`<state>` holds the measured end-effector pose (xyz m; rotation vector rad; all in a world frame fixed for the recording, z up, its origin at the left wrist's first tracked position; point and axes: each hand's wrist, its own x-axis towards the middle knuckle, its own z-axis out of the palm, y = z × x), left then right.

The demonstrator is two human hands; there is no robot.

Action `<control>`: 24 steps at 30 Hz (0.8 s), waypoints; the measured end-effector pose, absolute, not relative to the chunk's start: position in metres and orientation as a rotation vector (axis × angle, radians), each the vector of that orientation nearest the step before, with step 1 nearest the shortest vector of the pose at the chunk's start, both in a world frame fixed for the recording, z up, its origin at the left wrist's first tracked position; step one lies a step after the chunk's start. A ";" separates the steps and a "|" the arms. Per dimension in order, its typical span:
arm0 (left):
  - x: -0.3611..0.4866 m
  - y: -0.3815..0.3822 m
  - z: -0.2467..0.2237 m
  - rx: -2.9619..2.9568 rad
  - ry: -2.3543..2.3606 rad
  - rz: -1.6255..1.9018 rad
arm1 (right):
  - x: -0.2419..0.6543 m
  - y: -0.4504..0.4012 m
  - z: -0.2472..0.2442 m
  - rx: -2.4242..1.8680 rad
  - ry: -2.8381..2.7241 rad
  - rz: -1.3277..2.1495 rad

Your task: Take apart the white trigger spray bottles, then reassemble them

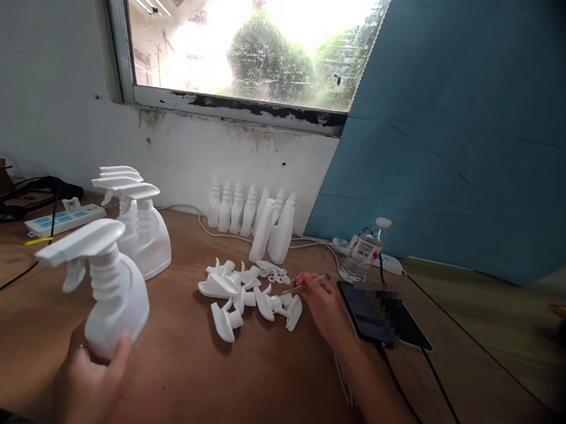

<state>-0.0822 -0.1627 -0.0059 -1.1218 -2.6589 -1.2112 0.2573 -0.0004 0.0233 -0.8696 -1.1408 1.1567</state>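
Observation:
At the lower left, my left hand [96, 377] is wrapped round the base of a white spray bottle [119, 303] fitted with a trigger head. Beyond it stand several more assembled spray bottles [155, 244]. My right hand [313, 289] pinches a thin, stick-like object [304, 287] at the right edge of a pile of loose white trigger heads [225, 286]. Small white ring-shaped parts [275, 273] lie just left of those fingers. Behind the pile, several white bottles without heads [264, 230] stand upright near the wall.
A clear water bottle [364, 254] stands right of centre. Dark phone-like devices [370, 310] with cables lie nearer the right forearm. At the left are a power strip [64, 221] and a black strapped object [34, 194]. A window [257, 46] and blue cloth [456, 134] are behind.

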 end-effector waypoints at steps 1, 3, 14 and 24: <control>-0.072 -0.167 -0.006 -1.114 -2.659 -1.227 | 0.254 -0.001 0.029 -0.840 -1.158 1.174; -0.055 -0.166 -0.004 -1.284 -2.505 -1.332 | 0.245 -0.002 0.044 -0.798 -1.208 1.212; -0.005 -0.088 0.047 -2.349 -1.881 -1.436 | 0.205 -0.007 0.115 -0.657 -1.531 1.153; 0.013 -0.054 0.086 -3.202 -1.673 -1.512 | 0.209 0.001 0.151 -0.627 -1.161 0.925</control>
